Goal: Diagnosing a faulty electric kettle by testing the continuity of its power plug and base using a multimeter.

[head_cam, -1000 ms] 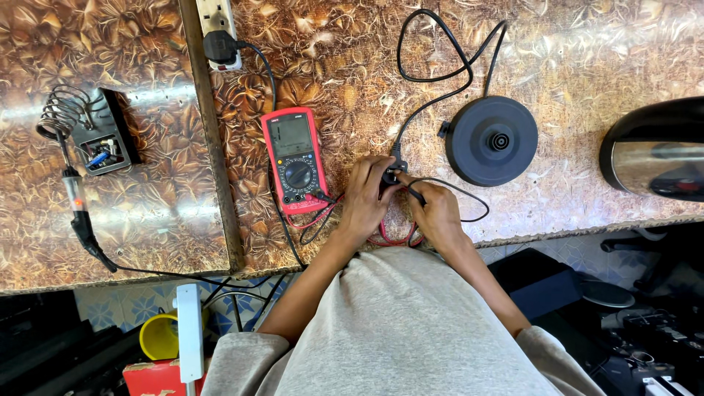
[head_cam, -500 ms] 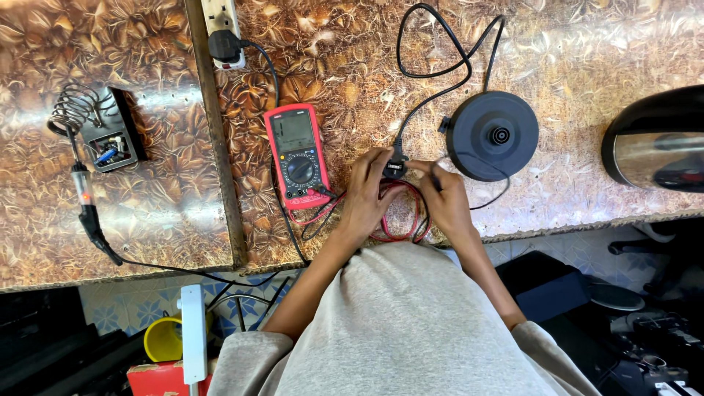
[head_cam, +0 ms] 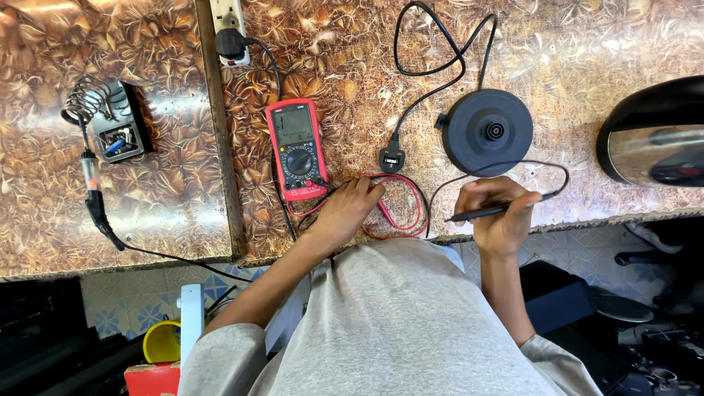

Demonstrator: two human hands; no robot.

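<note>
A red multimeter (head_cam: 297, 147) lies face up on the patterned countertop (head_cam: 587, 51). My left hand (head_cam: 348, 213) sits just right of it, fingers curled on the red probe (head_cam: 386, 213), whose red lead (head_cam: 418, 209) loops beside it. My right hand (head_cam: 499, 216) grips the black probe (head_cam: 469, 214) like a pen, near the counter's front edge. Its black lead (head_cam: 561, 176) arcs past the round black kettle base (head_cam: 488, 132). The base's black plug (head_cam: 391, 158) lies loose between my two hands, touched by neither.
A steel and black kettle (head_cam: 653, 136) stands at the right. A soldering iron (head_cam: 92, 191) and its coil stand (head_cam: 110, 121) lie at the left. A white socket strip (head_cam: 229, 29) holds a black plug. Below the counter are a yellow cup (head_cam: 163, 341) and a red box (head_cam: 150, 378).
Both hands were together over the plug. They have drawn apart: my right hand moved right with the black probe, my left hand pulled back toward the multimeter, and the plug now lies uncovered.
</note>
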